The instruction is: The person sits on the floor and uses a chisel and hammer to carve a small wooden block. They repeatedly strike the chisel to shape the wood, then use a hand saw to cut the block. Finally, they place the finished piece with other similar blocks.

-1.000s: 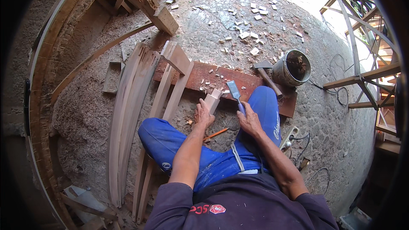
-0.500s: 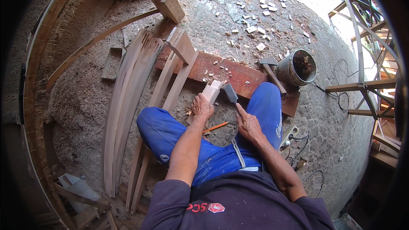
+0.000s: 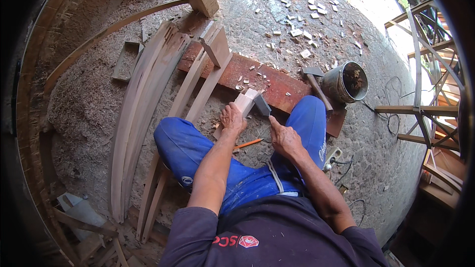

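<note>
The left hand (image 3: 232, 118) is wrapped around 1 pale wood piece (image 3: 244, 103), whose long axis points from that hand toward 1 o'clock; the right hand (image 3: 286, 139), farther from it, clasps 1 chisel (image 3: 262, 105), its blade slanting toward 11 o'clock at the right side of the piece's far end, though I cannot tell whether they touch. Outward from the hands lie 1 orange pencil (image 3: 248, 144) at the left hand's 5 o'clock, 1 red plank (image 3: 282, 91) at the right hand's 12, then, toward 1 o'clock, 1 hatchet (image 3: 319, 90) and 1 bucket (image 3: 334, 84) just beside it.
</note>
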`<state>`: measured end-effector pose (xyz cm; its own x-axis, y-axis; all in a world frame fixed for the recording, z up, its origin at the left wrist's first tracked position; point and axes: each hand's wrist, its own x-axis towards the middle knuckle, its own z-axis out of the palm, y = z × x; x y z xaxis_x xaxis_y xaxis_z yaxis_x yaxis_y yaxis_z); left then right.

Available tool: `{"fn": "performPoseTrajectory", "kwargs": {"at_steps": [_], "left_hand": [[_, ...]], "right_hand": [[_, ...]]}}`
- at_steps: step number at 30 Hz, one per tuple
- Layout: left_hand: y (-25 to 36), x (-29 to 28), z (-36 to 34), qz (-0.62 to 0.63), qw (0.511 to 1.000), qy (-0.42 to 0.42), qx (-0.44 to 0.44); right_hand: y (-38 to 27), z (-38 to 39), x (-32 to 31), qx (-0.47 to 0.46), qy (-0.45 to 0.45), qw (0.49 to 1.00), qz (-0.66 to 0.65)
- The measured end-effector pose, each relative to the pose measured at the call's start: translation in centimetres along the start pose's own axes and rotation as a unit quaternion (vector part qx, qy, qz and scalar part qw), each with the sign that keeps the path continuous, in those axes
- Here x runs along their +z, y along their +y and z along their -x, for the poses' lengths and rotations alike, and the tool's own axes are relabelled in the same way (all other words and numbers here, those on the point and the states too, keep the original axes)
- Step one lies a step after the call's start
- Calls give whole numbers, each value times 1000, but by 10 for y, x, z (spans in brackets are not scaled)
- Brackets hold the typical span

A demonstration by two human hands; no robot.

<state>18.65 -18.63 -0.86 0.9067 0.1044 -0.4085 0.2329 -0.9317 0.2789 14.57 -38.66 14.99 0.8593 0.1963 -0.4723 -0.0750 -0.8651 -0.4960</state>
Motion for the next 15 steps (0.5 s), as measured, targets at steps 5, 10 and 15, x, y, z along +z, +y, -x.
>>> {"fn": "performPoseTrajectory", "kwargs": {"at_steps": [5,10,15], "left_hand": [[1,-7,1,12,1000,-13,2],[1,-5,2,26,999,-16,11],[-5,4,-9,25,999,13,23]], "right_hand": [[-3,-12,-17,-2,-31,999,38],[-3,-19,-27,-2,-46,997,54],[-25,-64,-18,-23,-31,998,45]]}}
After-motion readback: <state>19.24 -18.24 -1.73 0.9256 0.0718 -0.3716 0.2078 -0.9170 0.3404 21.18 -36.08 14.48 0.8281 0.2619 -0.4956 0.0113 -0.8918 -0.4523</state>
